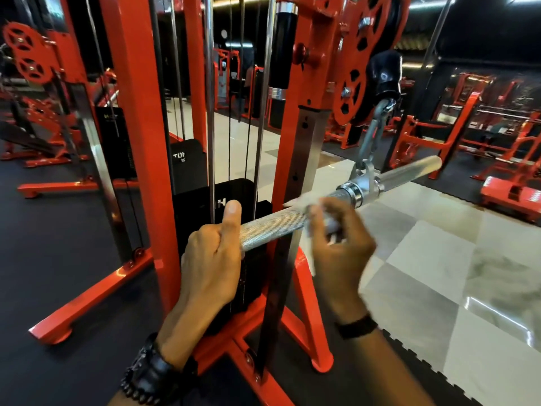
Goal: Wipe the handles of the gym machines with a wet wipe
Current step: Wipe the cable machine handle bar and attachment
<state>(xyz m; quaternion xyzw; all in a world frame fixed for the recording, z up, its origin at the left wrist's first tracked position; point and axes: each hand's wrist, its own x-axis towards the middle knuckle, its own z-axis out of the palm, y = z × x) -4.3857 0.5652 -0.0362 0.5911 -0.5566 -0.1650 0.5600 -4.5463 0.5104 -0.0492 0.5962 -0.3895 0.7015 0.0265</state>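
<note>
A knurled silver straight bar [272,225] hangs by a swivel and carabiner [367,148] from the cable of a red pulley machine [137,148]. My left hand [209,260] grips the bar's near end, thumb raised along it. My right hand [341,244] holds a white wet wipe [310,221] wrapped around the bar just left of the centre collar [352,191]. The wipe and right hand are motion-blurred. The bar's far half [409,172] is bare.
The machine's black weight stack [231,197], guide rods and steel adjustment rail [307,148] stand right behind the bar. More red gym machines [468,142] line both sides. Black rubber matting lies on the left, glossy light tiles [439,273] on the right.
</note>
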